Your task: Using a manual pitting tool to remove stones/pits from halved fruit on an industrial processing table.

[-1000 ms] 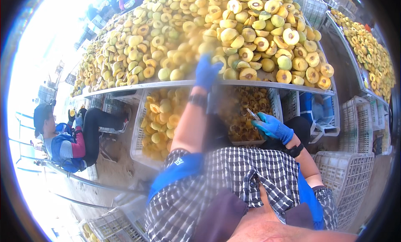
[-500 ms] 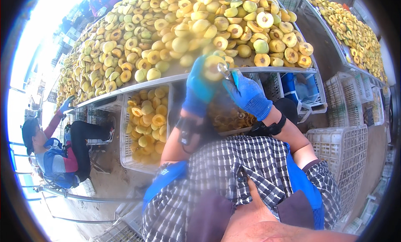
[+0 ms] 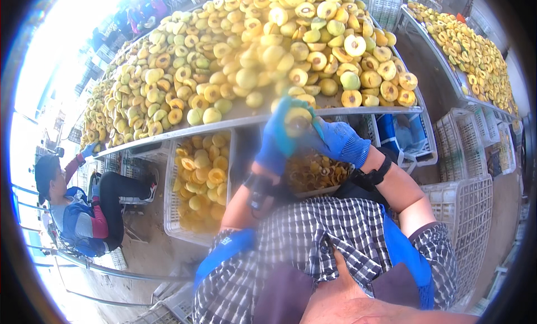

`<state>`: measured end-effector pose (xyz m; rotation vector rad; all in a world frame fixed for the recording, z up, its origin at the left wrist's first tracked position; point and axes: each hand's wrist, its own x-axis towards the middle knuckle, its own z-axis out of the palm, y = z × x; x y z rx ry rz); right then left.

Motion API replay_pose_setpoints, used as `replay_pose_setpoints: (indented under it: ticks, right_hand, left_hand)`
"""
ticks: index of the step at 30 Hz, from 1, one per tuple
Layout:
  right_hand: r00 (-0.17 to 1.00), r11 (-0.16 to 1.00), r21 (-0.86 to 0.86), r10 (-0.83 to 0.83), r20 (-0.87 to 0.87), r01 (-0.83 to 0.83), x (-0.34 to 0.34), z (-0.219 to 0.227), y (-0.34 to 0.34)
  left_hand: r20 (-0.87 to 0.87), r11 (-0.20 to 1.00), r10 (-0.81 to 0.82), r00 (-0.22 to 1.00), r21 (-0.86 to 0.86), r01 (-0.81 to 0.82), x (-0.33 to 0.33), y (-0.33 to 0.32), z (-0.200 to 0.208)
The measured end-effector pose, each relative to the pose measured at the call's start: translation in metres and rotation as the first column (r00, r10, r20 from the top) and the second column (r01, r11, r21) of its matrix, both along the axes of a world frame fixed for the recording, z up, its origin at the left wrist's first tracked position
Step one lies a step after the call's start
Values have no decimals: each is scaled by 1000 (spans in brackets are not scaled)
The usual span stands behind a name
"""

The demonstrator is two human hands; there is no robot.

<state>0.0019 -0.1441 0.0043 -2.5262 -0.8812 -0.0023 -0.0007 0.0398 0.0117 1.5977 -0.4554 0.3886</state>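
Note:
My left hand [image 3: 275, 138], in a blue and teal glove, is closed around a yellow peach half [image 3: 297, 121] just in front of the table edge. Up against the fruit is my right hand [image 3: 341, 142], also gloved in blue, with its fingers closed. A small pitting tool with a metal loop showed in that hand a moment ago; blur and the fingers now hide it. Beyond my hands, a heap of halved peaches [image 3: 224, 61] covers the metal-edged table [image 3: 235, 121]. Below my hands sits a container of brownish-yellow scraps [image 3: 316, 173].
A white crate of peach halves [image 3: 201, 178] stands left of my legs. White crates [image 3: 456, 212] are stacked at my right. Another person [image 3: 78, 206] sits at the table's left end. A second peach-covered table [image 3: 464, 50] stands at the far right.
Both hands have come down slightly toward me and closer together, with the peach half still in the left. The pitting tool's loop no longer shows. The view has shifted a little.

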Motion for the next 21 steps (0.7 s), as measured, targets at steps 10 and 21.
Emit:
replay_pose_setpoints:
  ticks: [10, 21]
  right_hand:
    - [972, 996, 16, 79, 221, -85, 3, -26, -7]
    - [989, 979, 149, -133, -71, 142, -9, -28, 13]
  left_hand:
    - [-121, 939, -305, 945, 130, 319, 11, 27, -21]
    - [-107, 988, -38, 994, -154, 21, 1, -12, -22]
